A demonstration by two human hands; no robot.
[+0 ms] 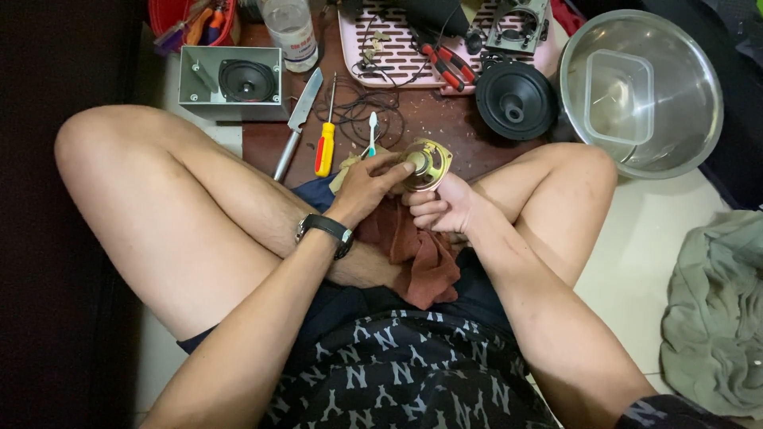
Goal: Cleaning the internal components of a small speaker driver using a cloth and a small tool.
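Observation:
A small round speaker driver with a brass-coloured metal frame [430, 161] is held above my crossed legs. My right hand [443, 208] grips it from below, fingers curled. My left hand [368, 187], with a black watch on its wrist, lies over the driver's left side, thumb and fingers pressing on its centre. A dark red cloth [420, 258] hangs on my lap under both hands. A white toothbrush [372, 131] sticks up just behind my left hand.
On the brown board ahead lie a knife [297, 121], a yellow-and-red screwdriver [325, 143], black wires, a grey speaker box [232, 81], a black speaker cone [516, 98], red pliers on a pink tray [402, 57]. A steel bowl [683, 135] holds a clear tub. A grey cloth [715, 310] lies right.

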